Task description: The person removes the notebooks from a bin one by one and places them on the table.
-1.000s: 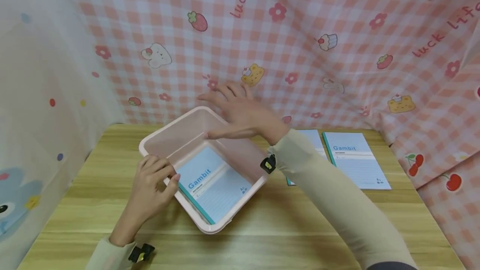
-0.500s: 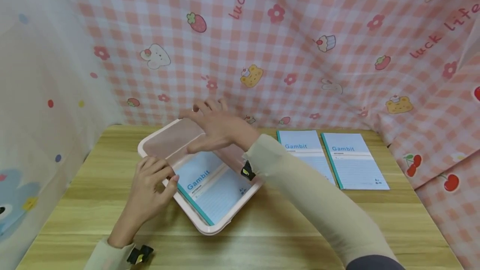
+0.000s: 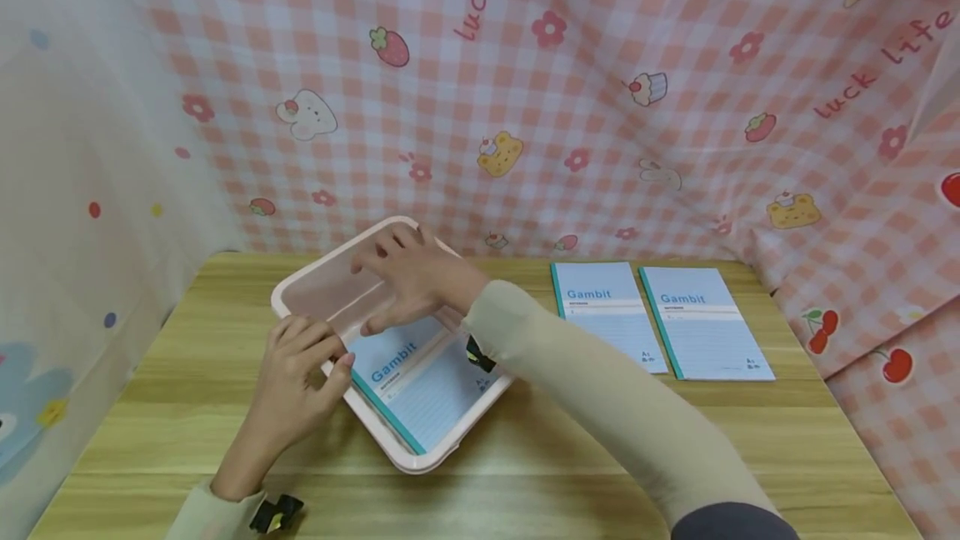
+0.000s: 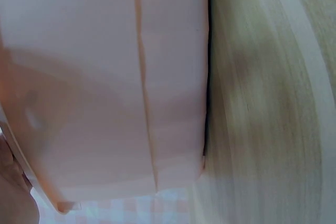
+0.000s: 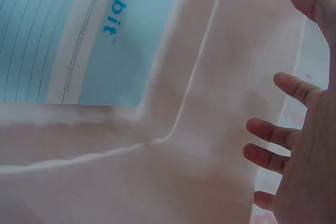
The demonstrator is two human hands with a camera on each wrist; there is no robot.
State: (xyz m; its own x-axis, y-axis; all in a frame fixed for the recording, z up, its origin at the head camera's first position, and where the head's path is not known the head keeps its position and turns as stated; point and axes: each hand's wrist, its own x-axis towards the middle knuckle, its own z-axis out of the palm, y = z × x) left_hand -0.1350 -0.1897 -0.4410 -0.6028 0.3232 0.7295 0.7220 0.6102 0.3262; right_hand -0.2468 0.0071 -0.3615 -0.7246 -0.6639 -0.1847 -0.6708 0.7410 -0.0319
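A pale pink plastic bin (image 3: 408, 461) stands slantwise on the table. Inside it lies a light blue Gambit notebook (image 3: 420, 390) with a teal spine; the right wrist view shows part of its cover (image 5: 113, 51). My left hand (image 3: 303, 369) grips the bin's near-left rim, fingers curled over it. The left wrist view looks along the bin's outer wall (image 4: 94, 103), with only a bit of the hand at the left edge. Over the bin's far part hovers my right hand (image 3: 416, 277), fingers spread and holding nothing.
Two more Gambit notebooks, a left one (image 3: 603, 319) and a right one (image 3: 705, 323), lie side by side at the back right of the wooden table (image 3: 570, 457). A pink checked curtain (image 3: 450, 107) hangs behind.
My right hand has moved left and down, from above the bin's far side to over its inside. The left hand keeps its place on the rim.
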